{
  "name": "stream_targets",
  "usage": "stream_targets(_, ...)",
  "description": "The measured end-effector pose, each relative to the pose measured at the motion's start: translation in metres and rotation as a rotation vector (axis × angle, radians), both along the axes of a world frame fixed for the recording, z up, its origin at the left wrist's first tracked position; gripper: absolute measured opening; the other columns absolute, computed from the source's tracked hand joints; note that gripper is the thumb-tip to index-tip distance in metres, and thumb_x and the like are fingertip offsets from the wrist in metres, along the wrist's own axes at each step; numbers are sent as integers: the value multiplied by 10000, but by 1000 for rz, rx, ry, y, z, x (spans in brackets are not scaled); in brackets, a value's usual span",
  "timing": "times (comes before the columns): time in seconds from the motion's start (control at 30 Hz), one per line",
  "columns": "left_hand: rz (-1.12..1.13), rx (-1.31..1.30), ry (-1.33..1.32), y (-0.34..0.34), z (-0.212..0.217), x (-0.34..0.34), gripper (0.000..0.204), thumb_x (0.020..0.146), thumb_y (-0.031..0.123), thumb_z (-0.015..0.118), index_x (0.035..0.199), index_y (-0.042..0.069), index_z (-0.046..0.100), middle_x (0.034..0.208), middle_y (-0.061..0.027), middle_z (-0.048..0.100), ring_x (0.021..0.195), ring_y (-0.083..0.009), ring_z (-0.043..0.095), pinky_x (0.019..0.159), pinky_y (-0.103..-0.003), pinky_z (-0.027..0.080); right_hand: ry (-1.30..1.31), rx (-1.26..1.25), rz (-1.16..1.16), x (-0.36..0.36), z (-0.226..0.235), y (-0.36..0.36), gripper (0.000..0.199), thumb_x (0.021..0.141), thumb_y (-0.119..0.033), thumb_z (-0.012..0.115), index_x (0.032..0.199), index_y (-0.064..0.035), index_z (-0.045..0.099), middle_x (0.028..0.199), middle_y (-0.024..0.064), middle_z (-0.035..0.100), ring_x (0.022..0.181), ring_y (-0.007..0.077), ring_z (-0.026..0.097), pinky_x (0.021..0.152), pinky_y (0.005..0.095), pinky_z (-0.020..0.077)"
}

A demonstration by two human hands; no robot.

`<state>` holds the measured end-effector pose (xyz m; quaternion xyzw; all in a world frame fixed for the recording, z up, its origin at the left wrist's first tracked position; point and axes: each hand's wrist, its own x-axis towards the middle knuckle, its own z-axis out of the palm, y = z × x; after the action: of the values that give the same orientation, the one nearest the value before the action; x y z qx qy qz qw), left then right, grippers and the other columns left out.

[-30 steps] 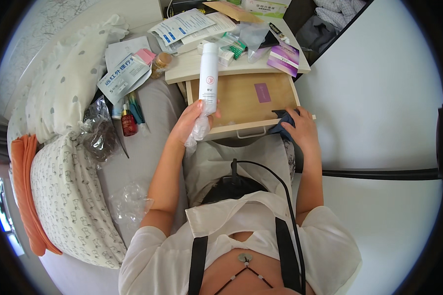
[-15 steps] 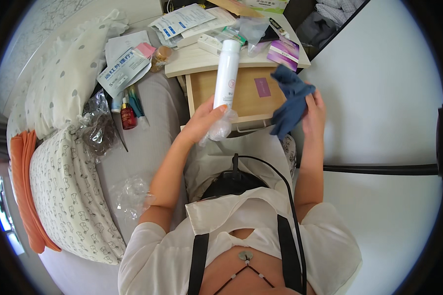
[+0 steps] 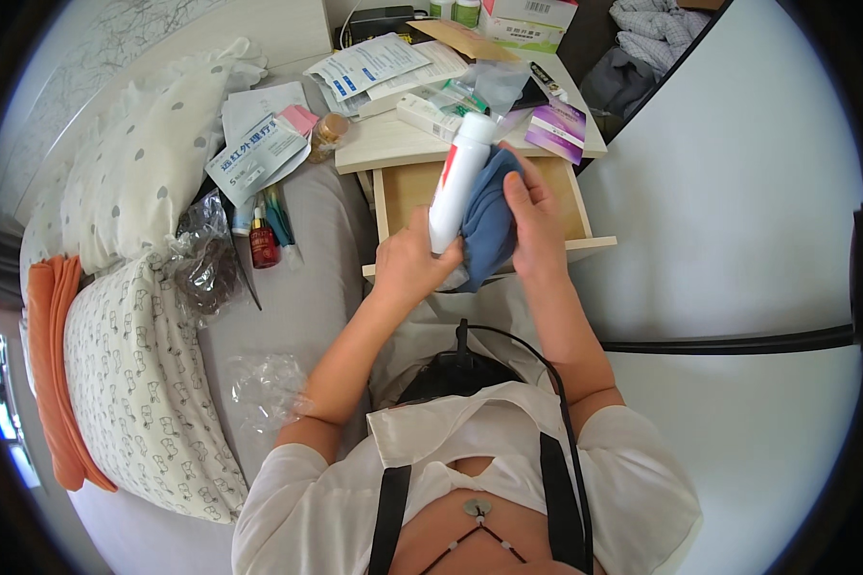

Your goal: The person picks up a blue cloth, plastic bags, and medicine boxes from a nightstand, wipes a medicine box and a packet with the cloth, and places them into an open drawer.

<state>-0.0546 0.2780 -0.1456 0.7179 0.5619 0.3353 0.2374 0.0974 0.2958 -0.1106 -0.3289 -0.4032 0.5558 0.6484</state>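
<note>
Blue cloth (image 3: 490, 222) bunches against the side of a white bottle (image 3: 464, 177) near the centre of the frame, and from where I stand the bottle leans, its cap toward the upper right. The person's left hand (image 3: 414, 254) is closed around the bottle's lower end; the right hand (image 3: 537, 213) grips the cloth, fingers along its far side. Behind them, a pale wooden drawer (image 3: 400, 187) sits pulled out under a cluttered tabletop (image 3: 374, 144), where a purple box (image 3: 558, 131) lies at upper right. Left of centre, a red dropper bottle (image 3: 264, 245) rests on the grey bedding (image 3: 302, 240), near crumpled clear plastic (image 3: 201, 259).
</note>
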Motion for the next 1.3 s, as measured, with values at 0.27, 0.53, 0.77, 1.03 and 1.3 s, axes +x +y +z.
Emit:
stream_targets(0.27,48,170,205,-11,8,6,441,665,319,686,926,49,454,704,-153,605,588,-305,600,509,-396,472,112,116,-25,3,11,16,483,845,-147,585,1277,-41,397,1153,56,508,986,123,505,877,261,408)
stream_targets(0.53,38,98,221,-8,12,2,442,671,303,686,961,50,468,812,-157,605,640,-285,605,537,-376,478,93,-39,47,-6,-12,22,674,723,-104,692,1291,-77,330,1013,43,527,906,131,522,822,280,437)
stream_targets(0.77,-499,-850,-1109,2,7,-13,489,864,371,519,1186,14,428,915,-128,604,783,-159,580,682,-267,463,78,-40,145,6,-2,27,623,732,-180,668,1268,-78,369,992,43,533,871,135,532,767,293,455)
stream_targets(1.03,-265,-265,-669,2,-9,-4,404,860,289,539,1119,-9,457,797,-102,583,621,-166,519,565,-278,430,59,40,118,-8,-3,28,754,772,-139,633,1377,-60,190,1195,75,448,1046,154,464,907,295,380)
stream_targets(1.3,-40,1,-206,-3,3,-2,359,786,221,612,1015,-16,469,786,-210,576,653,-319,576,589,-384,444,-382,228,-30,-15,-4,21,689,875,-191,521,1377,8,93,1257,110,405,1116,166,414,944,280,329)
